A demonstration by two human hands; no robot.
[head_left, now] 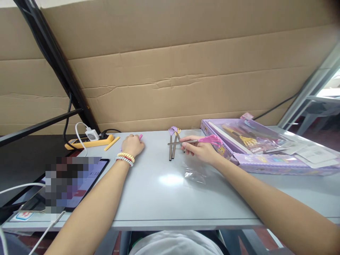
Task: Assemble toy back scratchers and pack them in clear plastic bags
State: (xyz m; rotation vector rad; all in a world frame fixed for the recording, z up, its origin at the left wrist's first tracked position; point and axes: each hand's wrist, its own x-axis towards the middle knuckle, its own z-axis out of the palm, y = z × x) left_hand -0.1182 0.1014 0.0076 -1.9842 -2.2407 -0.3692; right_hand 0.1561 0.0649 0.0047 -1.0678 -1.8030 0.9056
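pink-tipped stick (209,140) in right hand (198,148) (near edge of purple box (265,160))

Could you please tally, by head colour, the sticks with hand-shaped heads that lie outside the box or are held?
Purple-headed sticks: 2
Yellow-headed stick: 1
Pink-headed stick, in the right hand: 1
Total: 4

The pink hand-shaped scratcher with a slim brownish-grey metallic rod (213,140) is held nearly level in the right hand (195,147), fingers spread rightward, its rod crossing above similar rods. Beneath, two purple hand-headed scratchers (171,144) and a yellow hand-headed scratcher (179,133) lie bunched, heads toward the far edge. The slender pink-and-purple stick (140,136) lies mostly covered by the left hand (132,146); it looks like one piece.
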